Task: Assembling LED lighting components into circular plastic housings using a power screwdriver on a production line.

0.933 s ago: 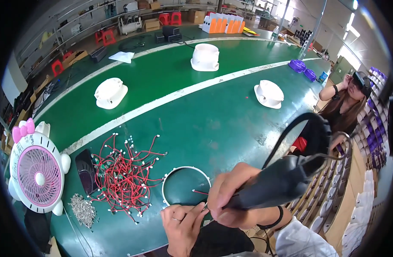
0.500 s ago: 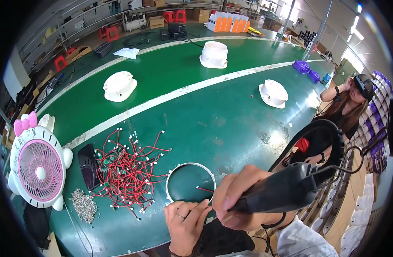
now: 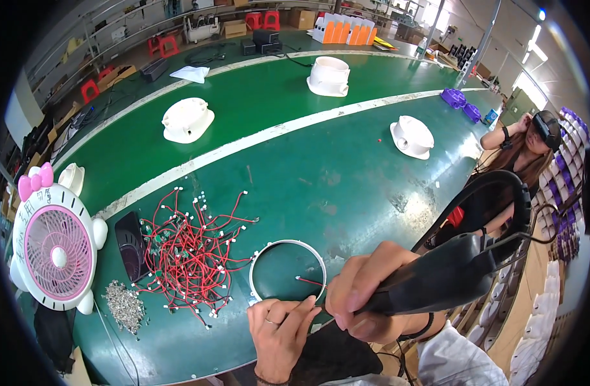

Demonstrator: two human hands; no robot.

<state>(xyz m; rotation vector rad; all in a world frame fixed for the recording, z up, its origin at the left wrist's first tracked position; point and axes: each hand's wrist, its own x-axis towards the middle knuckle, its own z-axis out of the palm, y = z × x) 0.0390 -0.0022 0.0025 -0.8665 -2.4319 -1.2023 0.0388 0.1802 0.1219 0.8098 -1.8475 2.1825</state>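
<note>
My left hand (image 3: 281, 331) pinches the near edge of a thin white ring (image 3: 251, 278) that rests on the green table. Inside the ring lies a short red wire (image 3: 311, 281) with a small white plug, its other end toward my fingers. My right hand (image 3: 365, 293) grips a black corded electric screwdriver (image 3: 430, 276), tilted, with its tip hidden behind my fingers close to the ring's right side. Left of the ring spreads a tangled heap of red wires (image 3: 192, 257) with white plugs and small green boards. A pile of small metal screws (image 3: 124, 307) sits beside it.
A white and pink fan (image 3: 58, 248) stands at the left, next to a black flat device (image 3: 131, 246). White plastic housings (image 3: 188, 120) (image 3: 327, 76) stand on the green strip beyond, another housing (image 3: 412, 137) nearer. A seated person (image 3: 517, 154) is at the right.
My right hand and the screwdriver have shifted slightly right and up. The housings on the green strip have moved a little to the right. My left hand still pinches the ring.
</note>
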